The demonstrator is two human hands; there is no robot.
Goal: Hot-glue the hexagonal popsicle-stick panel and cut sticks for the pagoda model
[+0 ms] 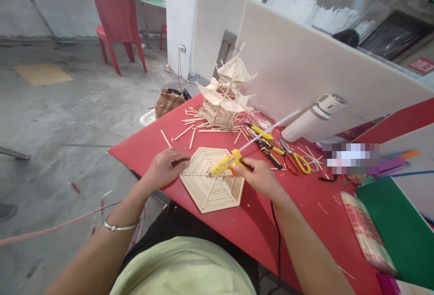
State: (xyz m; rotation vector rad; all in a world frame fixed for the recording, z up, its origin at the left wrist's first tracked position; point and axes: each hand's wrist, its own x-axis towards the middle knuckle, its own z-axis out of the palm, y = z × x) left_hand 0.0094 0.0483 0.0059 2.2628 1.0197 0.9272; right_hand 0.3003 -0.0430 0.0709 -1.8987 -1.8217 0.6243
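On the red table lies a hexagonal panel of thin wooden sticks (201,197), with spokes meeting near its middle. My left hand (167,167) is at the panel's left edge, thumb and fingers closed on its rim. A yellow hot glue gun (222,164) is in my right hand (259,176), its fingers wrapped round the handle. The gun's nozzle points left and down at the panel's centre; whether it touches the sticks I cannot tell. From its back, a long translucent glue stick (267,131) slants up to the right. A black cord (277,231) hangs below my right hand.
Behind the panel stands a stick pagoda model (225,91) amid loose sticks. To the right are pliers (262,132), scissors (298,161), a white bottle (310,116), a bundle of sticks (368,231) and a green sheet (400,227). A white partition (278,59) borders the table (305,222).
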